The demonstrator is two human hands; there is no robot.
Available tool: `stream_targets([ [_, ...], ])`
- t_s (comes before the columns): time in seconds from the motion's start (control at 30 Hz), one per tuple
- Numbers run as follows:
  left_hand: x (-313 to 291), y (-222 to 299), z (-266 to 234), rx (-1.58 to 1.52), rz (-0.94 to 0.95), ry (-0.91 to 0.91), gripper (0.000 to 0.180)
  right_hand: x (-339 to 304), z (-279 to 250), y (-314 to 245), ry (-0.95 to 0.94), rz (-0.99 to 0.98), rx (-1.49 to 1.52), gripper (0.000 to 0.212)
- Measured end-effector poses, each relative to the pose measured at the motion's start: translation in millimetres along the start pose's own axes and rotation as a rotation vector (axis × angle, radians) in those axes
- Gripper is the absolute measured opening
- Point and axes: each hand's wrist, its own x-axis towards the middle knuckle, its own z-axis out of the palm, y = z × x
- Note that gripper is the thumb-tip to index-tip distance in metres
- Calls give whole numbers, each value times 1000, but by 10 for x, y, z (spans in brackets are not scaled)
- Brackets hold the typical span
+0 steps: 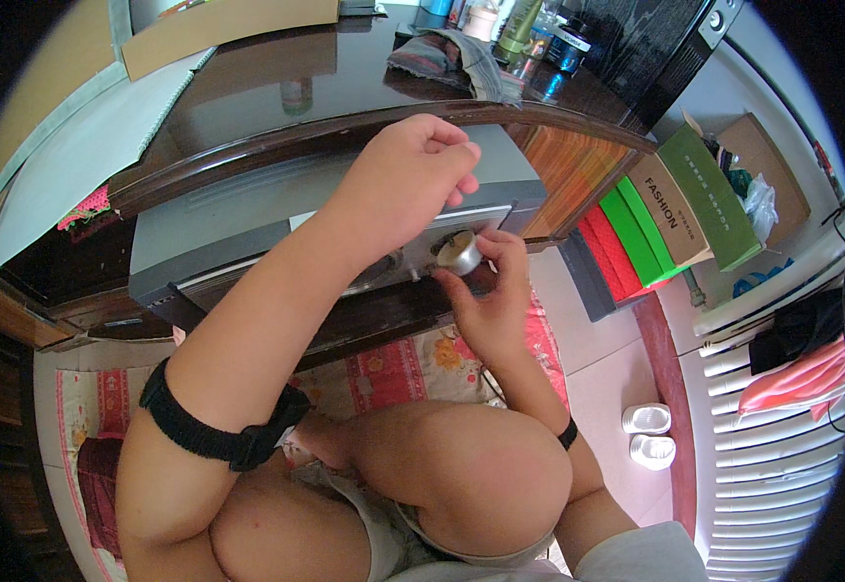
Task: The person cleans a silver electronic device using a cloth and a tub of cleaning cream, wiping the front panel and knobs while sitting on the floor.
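A grey box-shaped appliance [238, 199], perhaps an audio unit, sits in a dark cabinet opening in front of me. My right hand [495, 301] grips a round silver knob [458, 254] at the right part of its front panel, thumb below and fingers on the far side. I cannot tell if the knob is still attached. Above the panel my left hand [413, 179] hovers with its fingers curled in; whatever they hold, if anything, is hidden. The left forearm covers part of the panel.
A glossy dark cabinet top [248, 107] carries a grey cloth [447, 63], bottles [568, 44] and a white spiral pad [102, 179]. To the right stand stacked boxes [641, 233], a white radiator [772, 446] and white shoes [650, 436]. A patterned mat [384, 378] lies below.
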Motion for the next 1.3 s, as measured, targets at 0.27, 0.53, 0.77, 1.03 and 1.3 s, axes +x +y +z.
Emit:
stream_targets([
  [0.27, 31, -33, -7, 4, 37, -14, 34, -44, 32, 88, -16, -18, 92, 55],
  [0.53, 22, -57, -2, -15, 28, -7, 31, -64, 100, 63, 25, -21, -72, 52],
  [0.77, 11, -18, 11, -6, 26, -5, 30, -45, 44, 69, 82, -72, -189, 52],
  [1.03, -4, -12, 4, 30, 38, -5, 30, -34, 25, 51, 57, -96, -199, 50],
  [1.3, 14, -16, 1, 11, 27, -12, 31, -10, 64, 17, 55, -106, -150, 51],
])
